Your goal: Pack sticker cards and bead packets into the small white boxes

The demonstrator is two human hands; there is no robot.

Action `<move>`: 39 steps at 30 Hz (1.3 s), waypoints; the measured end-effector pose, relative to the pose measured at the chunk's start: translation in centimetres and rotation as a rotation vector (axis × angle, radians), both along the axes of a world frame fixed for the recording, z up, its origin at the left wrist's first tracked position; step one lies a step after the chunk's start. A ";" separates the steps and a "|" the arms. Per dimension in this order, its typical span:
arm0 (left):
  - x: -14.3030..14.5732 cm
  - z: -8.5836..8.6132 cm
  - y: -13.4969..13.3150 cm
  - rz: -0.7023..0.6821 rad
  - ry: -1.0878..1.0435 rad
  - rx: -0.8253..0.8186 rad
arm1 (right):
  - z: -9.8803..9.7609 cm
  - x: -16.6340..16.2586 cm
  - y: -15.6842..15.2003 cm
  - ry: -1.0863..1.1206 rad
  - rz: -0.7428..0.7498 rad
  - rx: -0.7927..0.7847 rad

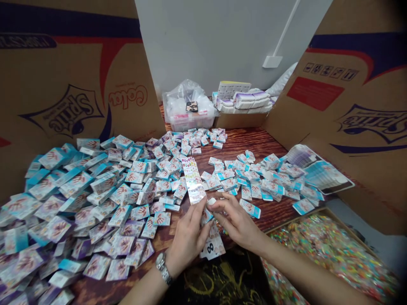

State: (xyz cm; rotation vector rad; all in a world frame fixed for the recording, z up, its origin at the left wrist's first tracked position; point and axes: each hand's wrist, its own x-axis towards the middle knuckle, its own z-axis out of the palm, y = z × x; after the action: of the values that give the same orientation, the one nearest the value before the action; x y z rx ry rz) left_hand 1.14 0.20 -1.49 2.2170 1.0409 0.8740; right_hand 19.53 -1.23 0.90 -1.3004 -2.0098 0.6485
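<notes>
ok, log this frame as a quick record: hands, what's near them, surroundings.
left hand: fingers on a small teal-edged packet; metal wristwatch on the wrist
right hand: fingers beside the same packet
near hands: long printed strip above; white card marked 00 below
table: wooden table strewn with small printed packets
lower right: cardboard tray of shiny multicoloured pieces
sides: Sprite cardboard panels
</notes>
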 end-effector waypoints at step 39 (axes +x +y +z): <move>-2.6 -1.2 -1.2 0.260 0.160 0.293 | 0.9 -6.1 1.0 0.159 -0.109 0.022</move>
State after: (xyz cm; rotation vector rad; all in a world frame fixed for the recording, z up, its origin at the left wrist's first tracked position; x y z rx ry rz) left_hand -1.50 -0.97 -2.68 2.4619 1.3769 1.0295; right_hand 13.40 -0.21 1.83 -1.2939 -1.8010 0.6553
